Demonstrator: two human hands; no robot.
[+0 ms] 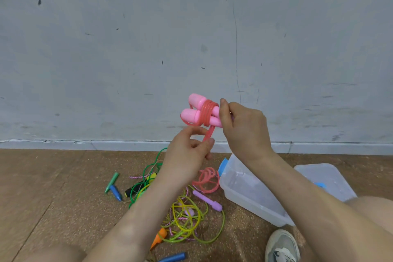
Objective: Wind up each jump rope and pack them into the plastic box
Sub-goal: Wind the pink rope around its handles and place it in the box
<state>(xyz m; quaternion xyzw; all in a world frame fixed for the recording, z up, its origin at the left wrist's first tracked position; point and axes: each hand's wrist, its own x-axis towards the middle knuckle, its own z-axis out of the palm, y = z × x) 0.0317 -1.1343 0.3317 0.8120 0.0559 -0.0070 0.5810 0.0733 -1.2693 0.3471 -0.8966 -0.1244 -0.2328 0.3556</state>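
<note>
Above the plastic box (pixel 244 191), the handles (pixel 194 112) of the pink jump rope (pixel 207 112) are gripped by the right hand (pixel 240 125), and its cord (pixel 208 134) is pinched by the left hand (pixel 189 151). Winding is judged unfinished; the slack (pixel 206 181) beside the box is yet to be wrapped.

Left floor (pixel 53 193): open boards; you pass freely.
Centre floor: rope tangle (pixel 187 219) with loose handles (pixel 207 198) lies across your path.
Plastic box (pixel 240 189): just right of tangle; your right forearm (pixel 297 183) crosses over it.
Shoe (pixel 281 247): blocks near right.
</note>
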